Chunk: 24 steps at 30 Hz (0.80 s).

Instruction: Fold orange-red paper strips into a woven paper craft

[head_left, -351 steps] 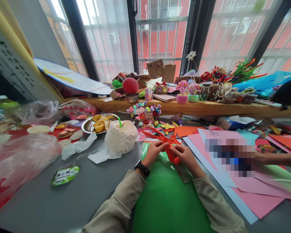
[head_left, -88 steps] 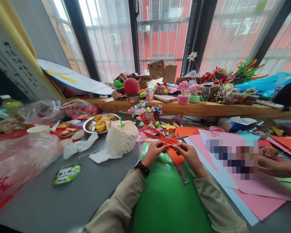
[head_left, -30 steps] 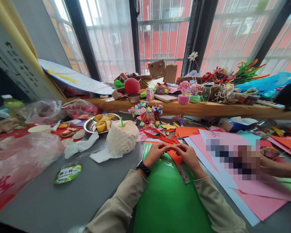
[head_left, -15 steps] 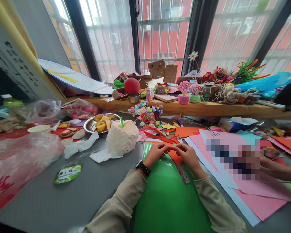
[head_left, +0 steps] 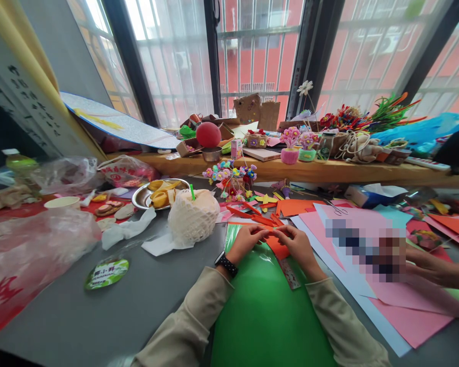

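My left hand [head_left: 248,242], with a dark dotted watch on its wrist, is closed in a pinch on a piece of orange paper [head_left: 277,248]. From the other side my right hand [head_left: 295,242] pinches the same paper, the two sets of fingertips almost meeting. Part of the paper is hidden behind my fingers. Below both hands lies a shiny green sheet [head_left: 270,316]. A clear patterned ruler [head_left: 289,275] rests on it by my right wrist. Just beyond my fingertips are several folded orange paper strips [head_left: 260,218].
A net-wrapped coconut [head_left: 194,216] with a green straw stands left, before a metal plate [head_left: 136,203] of peels. Pink paper [head_left: 413,321] and scissors [head_left: 337,208] lie right, near another person's hand [head_left: 428,265]. Craft flowers [head_left: 233,176] stand behind. A plastic bag [head_left: 34,255] lies far left.
My hands keep the same pinch on the orange paper, with hardly any shift. At the right, the other person's hand has moved slightly.
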{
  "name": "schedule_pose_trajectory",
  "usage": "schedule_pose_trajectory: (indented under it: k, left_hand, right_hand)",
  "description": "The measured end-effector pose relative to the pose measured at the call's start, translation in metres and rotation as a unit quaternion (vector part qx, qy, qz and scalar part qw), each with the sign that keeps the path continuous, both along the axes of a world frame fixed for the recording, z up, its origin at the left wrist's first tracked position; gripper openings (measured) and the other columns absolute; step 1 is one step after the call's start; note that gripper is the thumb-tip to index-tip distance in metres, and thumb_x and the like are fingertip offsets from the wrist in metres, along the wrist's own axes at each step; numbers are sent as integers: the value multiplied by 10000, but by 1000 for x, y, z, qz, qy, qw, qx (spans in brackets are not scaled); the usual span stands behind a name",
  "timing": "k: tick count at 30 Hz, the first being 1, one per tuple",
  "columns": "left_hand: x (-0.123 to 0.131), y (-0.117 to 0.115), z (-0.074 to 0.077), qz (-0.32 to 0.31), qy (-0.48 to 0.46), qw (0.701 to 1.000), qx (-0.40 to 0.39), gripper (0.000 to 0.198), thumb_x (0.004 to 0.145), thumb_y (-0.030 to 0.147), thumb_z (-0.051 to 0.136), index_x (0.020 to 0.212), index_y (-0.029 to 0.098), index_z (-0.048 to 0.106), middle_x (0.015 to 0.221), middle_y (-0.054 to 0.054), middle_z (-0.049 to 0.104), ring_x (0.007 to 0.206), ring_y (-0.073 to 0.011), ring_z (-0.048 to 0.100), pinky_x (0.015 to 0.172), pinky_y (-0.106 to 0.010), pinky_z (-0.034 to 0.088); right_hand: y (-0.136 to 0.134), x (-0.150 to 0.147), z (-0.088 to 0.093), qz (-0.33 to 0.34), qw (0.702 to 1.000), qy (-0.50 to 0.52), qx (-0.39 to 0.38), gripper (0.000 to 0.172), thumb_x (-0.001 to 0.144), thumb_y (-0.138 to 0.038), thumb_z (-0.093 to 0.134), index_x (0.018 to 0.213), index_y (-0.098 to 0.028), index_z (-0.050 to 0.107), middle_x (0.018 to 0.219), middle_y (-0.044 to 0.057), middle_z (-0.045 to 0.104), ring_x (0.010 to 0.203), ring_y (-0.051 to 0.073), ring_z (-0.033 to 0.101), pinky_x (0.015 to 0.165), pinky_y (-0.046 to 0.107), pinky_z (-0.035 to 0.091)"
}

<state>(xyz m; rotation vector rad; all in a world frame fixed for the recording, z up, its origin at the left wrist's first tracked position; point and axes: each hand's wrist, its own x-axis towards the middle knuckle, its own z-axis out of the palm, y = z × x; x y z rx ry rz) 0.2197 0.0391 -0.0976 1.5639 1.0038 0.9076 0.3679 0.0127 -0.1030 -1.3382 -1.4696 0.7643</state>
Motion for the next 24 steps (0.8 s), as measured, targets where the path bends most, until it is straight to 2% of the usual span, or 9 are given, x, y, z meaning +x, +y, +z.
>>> schedule_pose_trajectory:
  k: [11, 19, 24]
  left_hand:
    - [1, -2, 2, 16, -4, 999, 29, 282, 626, 380, 524, 676, 110, 588, 579, -29, 577, 538, -107, 541, 498, -190, 412]
    - [0, -1, 1, 20, -21, 999, 22, 284, 631, 371, 519, 717, 112, 598, 595, -36, 585, 548, -114, 543, 503, -196, 410]
    - [-1, -1, -1, 17, -23, 998, 53, 269, 626, 368, 527, 673, 114, 603, 553, -30, 579, 526, -110, 528, 522, -204, 409]
  right_hand:
    - [1, 0, -2, -6, 1000, -6, 9, 316, 633, -433, 520, 712, -136, 594, 594, 46, 610, 493, 132, 532, 507, 235, 420]
    - [1, -1, -2, 0, 1000, 2, -1, 307, 637, -421, 524, 717, -131, 588, 609, 55, 609, 507, 138, 538, 512, 243, 427]
    - [0, -1, -2, 26, 999, -3, 20, 265, 627, -391, 547, 694, -137, 578, 614, 46, 598, 514, 134, 527, 490, 231, 417]
